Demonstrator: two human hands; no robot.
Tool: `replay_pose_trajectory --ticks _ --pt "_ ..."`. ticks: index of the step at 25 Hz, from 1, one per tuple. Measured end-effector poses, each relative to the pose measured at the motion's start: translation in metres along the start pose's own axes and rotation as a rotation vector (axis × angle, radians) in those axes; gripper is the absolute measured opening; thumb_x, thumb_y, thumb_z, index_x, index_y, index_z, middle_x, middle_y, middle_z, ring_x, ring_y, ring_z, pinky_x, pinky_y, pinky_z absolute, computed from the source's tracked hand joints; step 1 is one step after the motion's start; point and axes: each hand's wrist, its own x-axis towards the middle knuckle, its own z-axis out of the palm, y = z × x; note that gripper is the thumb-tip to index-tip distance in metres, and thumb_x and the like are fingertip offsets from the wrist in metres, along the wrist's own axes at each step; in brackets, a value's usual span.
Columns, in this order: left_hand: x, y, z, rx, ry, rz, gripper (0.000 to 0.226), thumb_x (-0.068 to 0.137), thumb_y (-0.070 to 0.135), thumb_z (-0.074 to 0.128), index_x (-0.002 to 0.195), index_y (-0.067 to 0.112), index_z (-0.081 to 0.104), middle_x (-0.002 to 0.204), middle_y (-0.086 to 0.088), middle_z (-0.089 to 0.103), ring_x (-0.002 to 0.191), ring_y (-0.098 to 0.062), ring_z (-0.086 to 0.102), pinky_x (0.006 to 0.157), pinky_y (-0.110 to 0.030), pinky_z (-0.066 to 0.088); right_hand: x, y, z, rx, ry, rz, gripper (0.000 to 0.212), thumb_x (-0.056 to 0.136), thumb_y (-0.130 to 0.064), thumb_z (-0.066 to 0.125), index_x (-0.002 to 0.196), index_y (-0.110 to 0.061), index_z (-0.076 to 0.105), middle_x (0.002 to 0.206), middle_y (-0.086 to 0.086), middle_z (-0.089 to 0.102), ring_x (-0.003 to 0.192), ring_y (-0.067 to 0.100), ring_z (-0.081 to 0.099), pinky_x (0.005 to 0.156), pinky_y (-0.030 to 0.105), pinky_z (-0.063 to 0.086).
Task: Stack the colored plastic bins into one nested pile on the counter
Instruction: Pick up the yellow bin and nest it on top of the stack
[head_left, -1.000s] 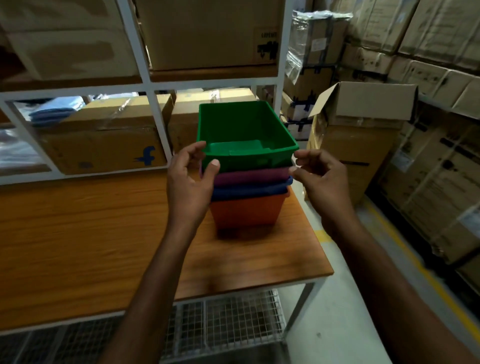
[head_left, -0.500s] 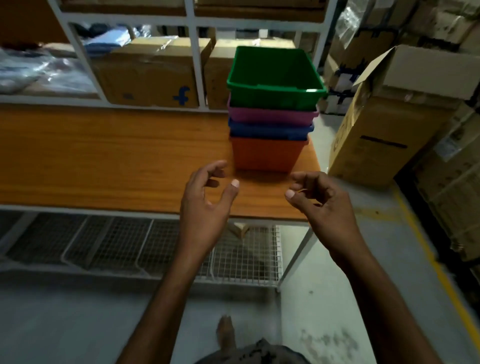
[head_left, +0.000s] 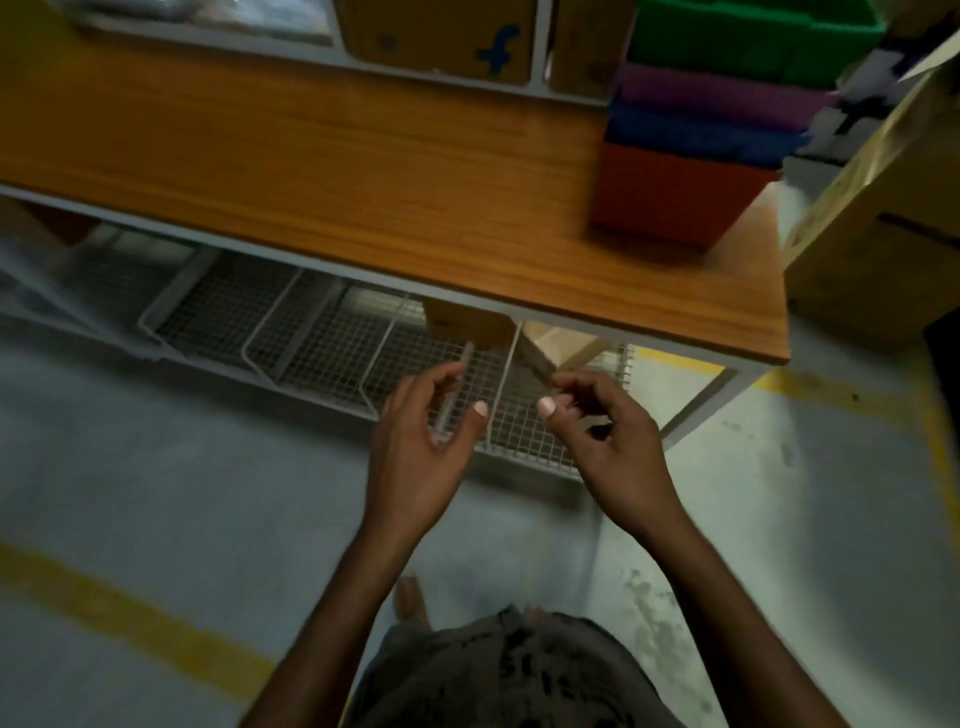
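Observation:
Several bins stand nested in one pile at the right end of the wooden counter (head_left: 363, 171): an orange bin (head_left: 670, 197) at the bottom, a blue bin (head_left: 701, 135) and a purple bin (head_left: 711, 93) above it, and a green bin (head_left: 753, 36) on top, cut off by the frame's upper edge. My left hand (head_left: 421, 441) and my right hand (head_left: 602, 436) hover below the counter's front edge, well away from the pile. Both hold nothing, with fingers loosely curled and apart.
A wire mesh shelf (head_left: 332, 332) runs under the counter. A cardboard box with a blue logo (head_left: 441, 36) sits on the back shelf. A large cardboard box (head_left: 883, 218) stands right of the counter. Yellow floor lines (head_left: 130, 618) cross the grey floor.
Both hands let go of the green bin on top of the pile and drew back and down below the counter edge. The camera tilted down toward the floor.

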Motion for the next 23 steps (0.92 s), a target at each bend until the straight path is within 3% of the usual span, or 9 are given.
replay_pose_trajectory --ticks 6,11,15,19,23 --pt "-0.027 -0.066 -0.076 -0.083 0.064 -0.185 0.044 0.091 0.055 0.064 0.132 0.05 0.05 0.13 0.024 0.055 0.121 0.008 0.052 0.092 -0.018 0.044 -0.01 -0.014 0.12 0.083 -0.141 0.009 0.021 0.1 -0.041 0.062 0.112 -0.027 0.071 0.103 -0.01 0.072 0.1 0.012 0.068 0.089 0.036 0.058" --pt "-0.021 -0.131 -0.171 0.018 0.142 -0.209 0.053 0.094 0.049 0.064 0.143 0.038 0.05 0.134 0.015 0.052 0.126 -0.004 0.051 0.1 -0.028 0.044 -0.009 -0.039 0.246 0.072 -0.219 -0.01 0.029 0.098 -0.05 0.058 0.114 -0.029 0.07 0.106 -0.011 0.071 0.102 0.008 0.067 0.087 0.033 0.055" --pt "0.001 -0.174 -0.248 0.145 0.225 -0.193 0.049 0.097 0.039 0.066 0.143 0.031 0.052 0.135 0.009 0.055 0.128 -0.01 0.051 0.105 -0.036 0.046 0.003 -0.062 0.332 -0.127 -0.258 -0.171 0.033 0.096 -0.059 0.057 0.12 -0.038 0.064 0.107 -0.021 0.064 0.103 0.004 0.062 0.081 0.03 0.052" --pt "0.024 -0.215 -0.3 0.244 0.33 -0.184 0.046 0.098 0.036 0.065 0.142 0.029 0.053 0.134 0.006 0.056 0.126 -0.014 0.054 0.102 -0.035 0.046 0.033 -0.073 0.404 -0.28 -0.254 -0.352 0.039 0.098 -0.054 0.057 0.124 -0.026 0.065 0.11 -0.013 0.062 0.106 0.008 0.057 0.087 0.024 0.046" --pt "0.052 -0.263 -0.327 -0.105 0.406 -0.376 0.033 0.097 0.041 0.066 0.129 0.033 0.061 0.115 0.015 0.064 0.106 -0.002 0.062 0.086 -0.025 0.051 0.068 -0.058 0.477 -0.183 -0.367 -0.269 0.038 0.1 -0.054 0.054 0.122 -0.026 0.067 0.108 -0.013 0.064 0.102 0.006 0.061 0.082 0.035 0.053"
